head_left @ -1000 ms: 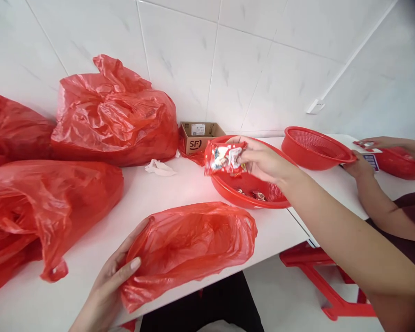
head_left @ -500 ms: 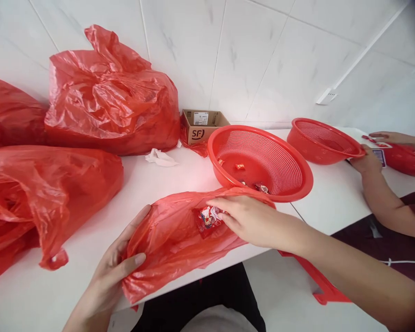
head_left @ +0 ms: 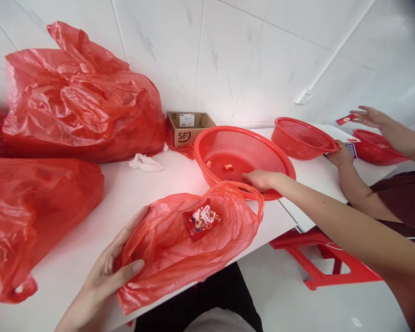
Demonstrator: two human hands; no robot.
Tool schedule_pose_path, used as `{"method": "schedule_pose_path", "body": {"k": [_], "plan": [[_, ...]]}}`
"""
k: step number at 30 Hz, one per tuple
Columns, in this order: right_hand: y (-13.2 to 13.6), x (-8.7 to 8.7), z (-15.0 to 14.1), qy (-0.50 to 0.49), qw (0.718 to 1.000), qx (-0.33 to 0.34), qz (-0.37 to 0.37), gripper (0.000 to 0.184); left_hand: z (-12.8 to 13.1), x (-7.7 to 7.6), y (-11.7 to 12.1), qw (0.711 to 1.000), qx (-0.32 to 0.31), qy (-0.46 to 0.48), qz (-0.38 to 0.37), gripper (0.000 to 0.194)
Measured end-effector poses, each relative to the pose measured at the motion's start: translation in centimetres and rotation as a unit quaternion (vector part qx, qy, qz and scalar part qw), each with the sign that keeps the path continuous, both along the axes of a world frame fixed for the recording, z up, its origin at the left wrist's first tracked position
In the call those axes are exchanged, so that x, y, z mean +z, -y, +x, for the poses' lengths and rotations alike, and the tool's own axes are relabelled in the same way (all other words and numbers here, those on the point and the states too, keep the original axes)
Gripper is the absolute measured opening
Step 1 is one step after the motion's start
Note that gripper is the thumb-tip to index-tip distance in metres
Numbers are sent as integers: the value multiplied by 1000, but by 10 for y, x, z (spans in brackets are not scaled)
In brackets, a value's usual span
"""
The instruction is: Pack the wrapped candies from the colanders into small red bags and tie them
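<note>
My left hand [head_left: 115, 265] grips the left edge of a red plastic bag [head_left: 180, 260], its thumb on the inside. The bag lies with its mouth spread at the table's front edge. Inside it rests a red printed candy packet [head_left: 202, 220]. My right hand [head_left: 261, 180] reaches into a red perforated basket [head_left: 242, 133] just behind the bag. Its fingers are bent together low inside, and their tips are partly hidden, so what they hold cannot be made out. A small orange-red wrapped candy [head_left: 228, 167] lies left of that hand, with another candy [head_left: 209, 163] near the basket wall.
Big red plastic bags [head_left: 83, 106] crowd the left side. A cardboard box [head_left: 188, 127] and crumpled white tissue [head_left: 145, 163] are behind. To the right, a co-worker's hand [head_left: 373, 116] holds a red packet near two more baskets [head_left: 304, 138]. A red stool [head_left: 327, 260] stands below.
My right hand has left the candy packet in the bag and moved right into the basket. My left hand keeps its hold. The co-worker's far hand has risen with a red packet. The view has shifted right.
</note>
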State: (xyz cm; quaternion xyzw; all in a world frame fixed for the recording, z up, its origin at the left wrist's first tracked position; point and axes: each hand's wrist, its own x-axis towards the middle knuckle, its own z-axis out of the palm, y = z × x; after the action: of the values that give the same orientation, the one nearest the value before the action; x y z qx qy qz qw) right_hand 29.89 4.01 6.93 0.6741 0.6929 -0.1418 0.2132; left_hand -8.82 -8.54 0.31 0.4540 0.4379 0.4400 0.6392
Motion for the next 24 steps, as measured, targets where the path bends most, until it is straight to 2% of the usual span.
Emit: {"method": "schedule_pose_path", "body": {"k": [3, 5, 7, 9, 11, 12, 14, 16, 17, 19, 22, 24], "plan": [[-5, 4, 2, -5, 1000, -10, 13, 12, 1, 3, 4, 999, 8, 38, -27, 80], [-11, 15, 7, -4, 998, -23, 57, 9, 0, 4, 5, 998, 12, 58, -36, 83], [-12, 31, 8, -13, 990, -41, 136, 6, -1, 3, 5, 997, 11, 67, -34, 85], [-3, 50, -1, -82, 966, -50, 241, 3, -1, 1, 6, 997, 12, 75, -31, 90], [15, 68, -21, -223, 923, -34, 311, 9, 0, 0, 6, 996, 19, 87, -28, 97], [27, 75, -35, -305, 902, -14, 305, 11, 0, -1, 6, 995, 25, 90, -25, 101], [51, 83, -66, -428, 872, 33, 235, 14, 2, -2, 7, 996, 44, 83, -10, 104], [66, 84, -93, -474, 861, 79, 165, 11, 2, -2, 8, 996, 60, 68, 4, 105], [69, 81, -102, -469, 864, 95, 158, 8, 3, -2, 8, 996, 64, 63, 6, 107], [61, 73, -107, -418, 878, 105, 209, 4, 3, -1, 9, 996, 60, 69, 0, 110], [27, 56, -86, -282, 904, 80, 310, 7, 3, 1, 10, 995, 43, 89, -9, 113], [3, 41, -63, -179, 944, 63, 270, 13, 3, 1, 10, 995, 36, 96, -7, 113]]}}
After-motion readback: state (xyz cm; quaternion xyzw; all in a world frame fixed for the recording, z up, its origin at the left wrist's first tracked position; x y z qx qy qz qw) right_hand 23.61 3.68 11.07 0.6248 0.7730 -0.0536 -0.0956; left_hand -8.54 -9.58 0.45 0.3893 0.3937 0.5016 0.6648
